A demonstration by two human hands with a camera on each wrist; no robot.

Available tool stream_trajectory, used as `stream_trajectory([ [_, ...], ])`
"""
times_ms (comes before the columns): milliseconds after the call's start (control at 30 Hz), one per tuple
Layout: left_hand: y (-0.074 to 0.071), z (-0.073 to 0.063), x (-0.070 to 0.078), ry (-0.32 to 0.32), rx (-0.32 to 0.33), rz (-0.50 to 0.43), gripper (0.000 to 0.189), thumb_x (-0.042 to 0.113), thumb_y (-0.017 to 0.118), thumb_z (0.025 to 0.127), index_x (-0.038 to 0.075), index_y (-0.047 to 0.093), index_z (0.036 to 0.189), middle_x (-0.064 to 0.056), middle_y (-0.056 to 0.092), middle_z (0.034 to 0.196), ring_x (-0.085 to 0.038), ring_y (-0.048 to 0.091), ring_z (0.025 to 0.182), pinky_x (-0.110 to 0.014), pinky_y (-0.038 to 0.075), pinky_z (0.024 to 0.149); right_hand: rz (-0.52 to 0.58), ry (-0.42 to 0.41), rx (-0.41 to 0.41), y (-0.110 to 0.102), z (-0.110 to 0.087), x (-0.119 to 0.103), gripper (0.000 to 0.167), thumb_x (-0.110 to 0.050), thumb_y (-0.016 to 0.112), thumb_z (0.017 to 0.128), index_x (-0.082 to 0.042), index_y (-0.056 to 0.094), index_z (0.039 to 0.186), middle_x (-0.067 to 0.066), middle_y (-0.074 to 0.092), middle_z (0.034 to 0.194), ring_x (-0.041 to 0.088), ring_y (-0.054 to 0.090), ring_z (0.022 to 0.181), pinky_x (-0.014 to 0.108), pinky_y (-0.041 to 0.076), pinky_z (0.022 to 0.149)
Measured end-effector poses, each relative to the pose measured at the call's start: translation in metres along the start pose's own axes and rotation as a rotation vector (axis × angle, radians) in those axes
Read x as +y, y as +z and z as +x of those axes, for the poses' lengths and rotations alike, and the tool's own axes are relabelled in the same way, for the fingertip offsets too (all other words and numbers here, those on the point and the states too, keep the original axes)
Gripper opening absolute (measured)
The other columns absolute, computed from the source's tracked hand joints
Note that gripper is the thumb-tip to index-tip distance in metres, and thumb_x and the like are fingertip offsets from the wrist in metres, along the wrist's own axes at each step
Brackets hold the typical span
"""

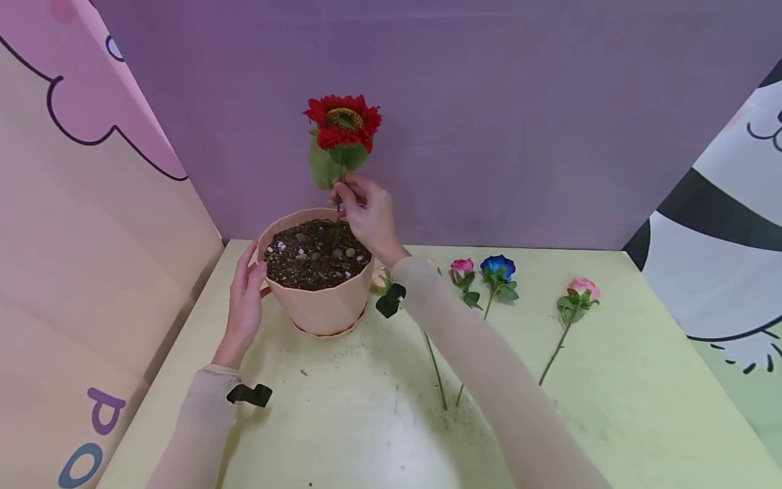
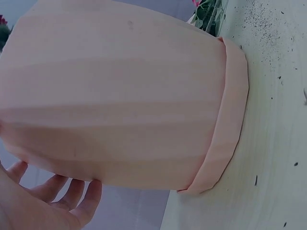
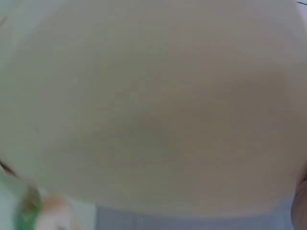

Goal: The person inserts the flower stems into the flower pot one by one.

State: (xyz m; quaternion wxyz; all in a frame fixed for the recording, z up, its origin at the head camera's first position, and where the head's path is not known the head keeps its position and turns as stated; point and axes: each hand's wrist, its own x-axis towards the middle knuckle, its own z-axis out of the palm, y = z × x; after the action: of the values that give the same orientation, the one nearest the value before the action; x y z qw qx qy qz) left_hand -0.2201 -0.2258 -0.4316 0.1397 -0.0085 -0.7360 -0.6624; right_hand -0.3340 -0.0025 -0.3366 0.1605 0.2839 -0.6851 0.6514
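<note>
We wear plain, pale beige long sleeves. Our left sleeve [image 1: 198, 421] ends in a slightly creased cuff [image 1: 221, 371] above a bare left hand [image 1: 244, 299]; our right sleeve [image 1: 501, 373], of matching colour, leads to a bare right hand [image 1: 371, 213]. At each wrist we carry a small, angular black device, one on the left [image 1: 249, 394], one on the right [image 1: 391, 300].

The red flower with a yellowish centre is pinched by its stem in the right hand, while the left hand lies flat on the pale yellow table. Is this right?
Not quite: the left hand touches the side of the pale pink, faceted pot, not the table, as the head view shows. The right hand does pinch the red flower.
</note>
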Motion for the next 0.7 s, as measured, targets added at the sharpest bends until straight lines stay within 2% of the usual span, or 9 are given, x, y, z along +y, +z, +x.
stream_trajectory([
  [133,-0.0014,-0.0004,0.0013,-0.002,-0.002,-0.004,0.059,0.037,0.034,0.115,0.026,0.022,0.172,-0.004,0.030,0.175,-0.033,0.040,0.156,-0.063,0.040,0.122,0.069,-0.030,0.034,0.0055,-0.0060,0.0049,0.019,-0.009,0.059,0.109,0.006,0.068,0.116,0.027,0.075,0.104,0.046,0.075,0.095,0.059,0.063,0.085],
  [200,-0.0013,-0.0013,0.0016,-0.003,0.003,-0.001,0.059,0.036,0.034,0.115,0.025,0.022,0.172,-0.005,0.030,0.175,-0.034,0.040,0.155,-0.063,0.040,0.121,0.097,-0.025,0.028,0.0065,-0.0079,0.0057,0.020,-0.009,0.058,0.109,0.007,0.067,0.117,0.028,0.074,0.105,0.048,0.074,0.098,0.061,0.062,0.087],
  [300,-0.0014,-0.0046,0.0013,-0.010,0.011,-0.013,0.059,0.035,0.034,0.116,0.024,0.021,0.172,-0.007,0.030,0.175,-0.034,0.040,0.155,-0.063,0.039,0.121,0.105,-0.006,0.001,0.0080,-0.0100,0.0060,0.021,-0.009,0.057,0.110,0.006,0.066,0.119,0.028,0.074,0.105,0.043,0.076,0.097,0.055,0.064,0.087],
  [400,-0.0020,-0.0076,0.0013,-0.015,0.012,-0.018,0.059,0.034,0.034,0.116,0.024,0.021,0.172,-0.009,0.031,0.175,-0.035,0.040,0.155,-0.063,0.039,0.121,0.090,0.028,-0.028,0.0090,-0.0111,0.0049,0.021,-0.009,0.056,0.110,0.005,0.068,0.118,0.026,0.075,0.104,0.031,0.077,0.096,0.042,0.066,0.086],
  [467,-0.0022,-0.0088,0.0017,-0.013,0.012,-0.009,0.060,0.035,0.034,0.116,0.023,0.020,0.172,-0.010,0.031,0.174,-0.035,0.040,0.155,-0.063,0.039,0.121,0.090,0.049,-0.046,0.0097,-0.0110,0.0040,0.021,-0.009,0.055,0.110,0.005,0.069,0.116,0.025,0.075,0.104,0.029,0.077,0.096,0.037,0.066,0.085],
  [600,-0.0021,-0.0078,0.0028,-0.002,0.020,-0.006,0.060,0.036,0.035,0.115,0.023,0.022,0.172,-0.011,0.033,0.173,-0.036,0.042,0.153,-0.063,0.039,0.121,0.130,0.073,-0.047,0.0103,-0.0097,0.0036,0.023,-0.011,0.056,0.110,0.007,0.068,0.119,0.027,0.075,0.107,0.042,0.076,0.101,0.037,0.066,0.085],
  [700,-0.0001,-0.0051,0.0034,-0.005,0.010,-0.021,0.059,0.035,0.035,0.115,0.025,0.022,0.172,-0.012,0.035,0.172,-0.035,0.043,0.152,-0.063,0.039,0.121,0.164,0.057,0.009,0.0088,-0.0092,0.0043,0.024,-0.008,0.061,0.107,0.010,0.069,0.122,0.030,0.076,0.111,0.051,0.073,0.104,0.042,0.066,0.083],
])
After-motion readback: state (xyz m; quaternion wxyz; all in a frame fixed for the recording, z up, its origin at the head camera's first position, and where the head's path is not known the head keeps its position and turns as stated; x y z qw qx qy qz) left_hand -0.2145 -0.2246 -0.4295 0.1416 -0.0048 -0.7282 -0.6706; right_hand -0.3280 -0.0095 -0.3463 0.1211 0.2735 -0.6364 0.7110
